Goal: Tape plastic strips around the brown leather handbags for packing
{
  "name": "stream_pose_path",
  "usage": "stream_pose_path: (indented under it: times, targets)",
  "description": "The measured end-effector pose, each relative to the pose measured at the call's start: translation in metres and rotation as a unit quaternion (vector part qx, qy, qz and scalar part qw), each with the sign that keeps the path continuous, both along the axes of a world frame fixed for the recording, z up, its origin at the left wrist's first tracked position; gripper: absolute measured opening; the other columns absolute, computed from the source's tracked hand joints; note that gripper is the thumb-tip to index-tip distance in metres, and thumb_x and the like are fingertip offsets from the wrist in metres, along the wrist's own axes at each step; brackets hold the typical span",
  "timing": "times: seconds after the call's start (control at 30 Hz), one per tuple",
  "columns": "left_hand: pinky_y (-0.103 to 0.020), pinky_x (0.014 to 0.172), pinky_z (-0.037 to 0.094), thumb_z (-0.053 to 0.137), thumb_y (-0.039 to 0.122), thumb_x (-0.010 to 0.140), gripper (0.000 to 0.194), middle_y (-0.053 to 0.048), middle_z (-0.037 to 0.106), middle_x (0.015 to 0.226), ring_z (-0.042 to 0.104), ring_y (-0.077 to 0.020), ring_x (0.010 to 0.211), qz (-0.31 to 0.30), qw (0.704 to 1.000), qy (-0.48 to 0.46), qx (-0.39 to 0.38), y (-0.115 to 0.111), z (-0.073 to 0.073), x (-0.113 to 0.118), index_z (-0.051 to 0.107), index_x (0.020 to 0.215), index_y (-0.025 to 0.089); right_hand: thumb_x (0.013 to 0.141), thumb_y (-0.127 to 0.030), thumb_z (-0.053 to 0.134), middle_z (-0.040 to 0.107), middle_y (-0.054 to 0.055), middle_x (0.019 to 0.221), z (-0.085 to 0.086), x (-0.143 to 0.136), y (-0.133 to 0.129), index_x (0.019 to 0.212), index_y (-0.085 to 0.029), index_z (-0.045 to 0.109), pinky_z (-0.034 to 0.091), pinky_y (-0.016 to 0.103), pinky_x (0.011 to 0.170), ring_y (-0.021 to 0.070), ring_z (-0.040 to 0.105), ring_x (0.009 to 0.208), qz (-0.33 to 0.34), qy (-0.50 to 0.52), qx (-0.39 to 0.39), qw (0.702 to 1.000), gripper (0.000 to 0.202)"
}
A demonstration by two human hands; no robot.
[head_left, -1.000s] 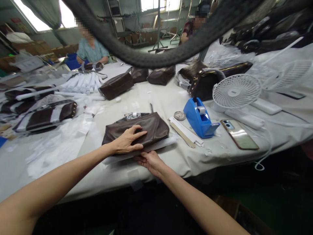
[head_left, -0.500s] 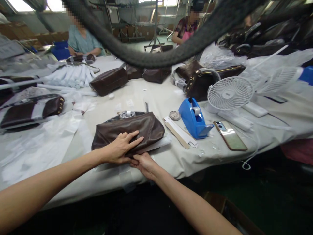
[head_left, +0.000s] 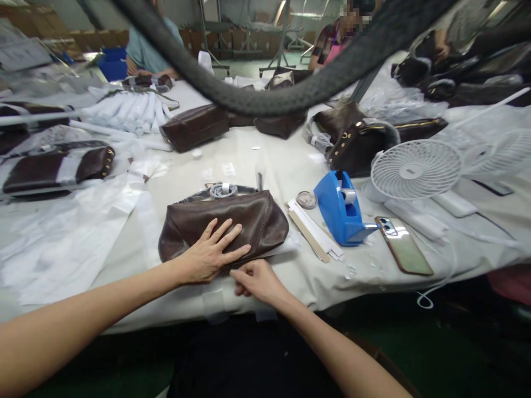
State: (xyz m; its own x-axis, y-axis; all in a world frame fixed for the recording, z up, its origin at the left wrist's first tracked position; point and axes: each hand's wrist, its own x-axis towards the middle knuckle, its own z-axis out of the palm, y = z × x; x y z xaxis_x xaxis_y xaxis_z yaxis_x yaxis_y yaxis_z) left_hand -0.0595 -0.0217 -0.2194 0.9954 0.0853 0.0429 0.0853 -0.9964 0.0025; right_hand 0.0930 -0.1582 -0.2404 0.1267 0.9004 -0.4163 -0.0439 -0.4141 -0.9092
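A dark brown leather handbag [head_left: 257,213] lies on its side on the cloth-covered table in front of me. My left hand [head_left: 209,254] rests flat on its upper face with the fingers spread. By the bag's near lower edge is my right hand [head_left: 257,279], its fingers curled and the thumb and index close together. Whatever they may pinch is too small to make out. A wrapped, coiled strap [head_left: 223,190] sits along the far side of the bag. White paper [head_left: 286,247] sticks out from under the bag's right end.
Right of the bag are cardboard strips [head_left: 309,232], a blue tape dispenser [head_left: 342,210], a phone [head_left: 404,246] and a white fan [head_left: 416,168]. White wrapping sheets [head_left: 70,243] cover the left side. More brown bags [head_left: 194,128] lie farther back, where two people sit.
My right hand has drawn slightly away from my left fingertips and the bag's edge. My left hand lies flatter on the bag. The whole view has shifted a little.
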Motion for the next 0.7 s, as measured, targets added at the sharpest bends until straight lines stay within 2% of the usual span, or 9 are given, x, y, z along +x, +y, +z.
stream_pose_path:
  times: [0.03, 0.07, 0.13, 0.2, 0.27, 0.33, 0.47, 0.6, 0.7]
  targets:
    - [-0.067, 0.111, 0.009, 0.064, 0.018, 0.078, 0.08, -0.017, 0.011, 0.159, 0.007, -0.0448, 0.143, -0.002, 1.0, -0.007, -0.005, 0.0, -0.001, 0.0, 0.028, 0.148, 0.03, 0.085, -0.037, 0.064, 0.068, 0.006, 0.07, 0.007, 0.012, -0.005, 0.079, -0.017, 0.068, 0.05, 0.03, 0.066, 0.0184, 0.063, 0.066, 0.018, -0.111, 0.051, 0.992, 0.021]
    - [-0.067, 0.111, 0.009, 0.064, 0.017, 0.078, 0.08, -0.016, 0.011, 0.159, 0.007, -0.0444, 0.144, -0.004, 1.0, -0.012, -0.01, 0.0, -0.002, -0.001, 0.029, 0.148, 0.031, 0.086, -0.037, 0.062, 0.069, 0.008, 0.075, 0.015, 0.026, -0.009, 0.08, -0.018, 0.069, 0.05, 0.032, 0.073, 0.0199, 0.063, 0.072, 0.031, -0.228, 0.115, 0.966, 0.021]
    - [-0.067, 0.111, 0.01, 0.064, 0.015, 0.077, 0.081, -0.015, 0.011, 0.159, 0.006, -0.0437, 0.144, -0.005, 1.0, -0.013, -0.016, 0.0, -0.001, -0.001, 0.029, 0.148, 0.032, 0.088, -0.033, 0.061, 0.068, 0.012, 0.097, 0.03, 0.056, -0.011, 0.099, -0.018, 0.069, 0.046, 0.04, 0.088, 0.0252, 0.061, 0.093, 0.073, -0.448, 0.25, 0.855, 0.02]
    - [-0.067, 0.111, 0.01, 0.063, 0.012, 0.075, 0.085, -0.015, 0.009, 0.159, 0.005, -0.0433, 0.144, -0.002, 1.0, -0.009, -0.021, 0.001, 0.0, -0.001, 0.027, 0.149, 0.033, 0.084, -0.028, 0.064, 0.063, 0.015, 0.112, 0.04, 0.083, -0.004, 0.112, -0.017, 0.064, 0.042, 0.046, 0.096, 0.0299, 0.054, 0.108, 0.146, -0.569, 0.319, 0.744, 0.03]
    - [-0.067, 0.111, 0.009, 0.062, 0.009, 0.073, 0.088, -0.016, 0.006, 0.159, 0.004, -0.0432, 0.144, -0.007, 1.0, -0.006, -0.025, 0.001, 0.001, -0.001, 0.025, 0.149, 0.033, 0.083, -0.02, 0.062, 0.061, 0.014, 0.112, 0.042, 0.101, 0.007, 0.112, -0.015, 0.062, 0.043, 0.045, 0.095, 0.029, 0.052, 0.107, 0.213, -0.607, 0.339, 0.687, 0.03]
    - [-0.068, 0.111, 0.009, 0.062, 0.007, 0.072, 0.09, -0.017, 0.004, 0.159, 0.005, -0.0432, 0.144, -0.015, 0.999, -0.006, -0.03, 0.002, -0.001, -0.001, 0.025, 0.149, 0.034, 0.084, -0.014, 0.055, 0.062, 0.012, 0.102, 0.038, 0.112, 0.017, 0.106, -0.015, 0.061, 0.046, 0.039, 0.089, 0.0249, 0.054, 0.098, 0.257, -0.606, 0.346, 0.669, 0.023]
    - [-0.068, 0.111, 0.008, 0.064, 0.01, 0.073, 0.086, -0.015, 0.009, 0.16, 0.008, -0.0431, 0.144, -0.03, 0.999, -0.017, -0.041, 0.002, -0.008, -0.002, 0.028, 0.148, 0.036, 0.087, -0.008, 0.044, 0.062, 0.009, 0.091, 0.018, 0.115, 0.024, 0.094, -0.016, 0.062, 0.047, 0.034, 0.08, 0.0212, 0.054, 0.088, 0.282, -0.585, 0.37, 0.664, 0.02]
    - [-0.069, 0.11, 0.011, 0.063, 0.016, 0.08, 0.074, -0.014, 0.019, 0.157, 0.016, -0.0421, 0.143, -0.041, 0.998, -0.043, -0.031, 0.001, -0.018, -0.002, 0.034, 0.145, 0.035, 0.085, -0.003, 0.038, 0.062, 0.008, 0.084, -0.008, 0.112, 0.019, 0.089, -0.018, 0.063, 0.049, 0.035, 0.075, 0.0204, 0.053, 0.082, 0.189, -0.57, 0.434, 0.672, 0.03]
    - [-0.068, 0.11, 0.014, 0.061, 0.018, 0.083, 0.069, -0.015, 0.023, 0.156, 0.02, -0.0416, 0.142, -0.04, 0.997, -0.059, -0.025, 0.0, -0.021, -0.002, 0.035, 0.144, 0.036, 0.086, -0.004, 0.039, 0.063, 0.009, 0.09, -0.007, 0.112, 0.015, 0.093, -0.019, 0.063, 0.051, 0.038, 0.079, 0.0215, 0.055, 0.087, 0.16, -0.559, 0.432, 0.689, 0.029]
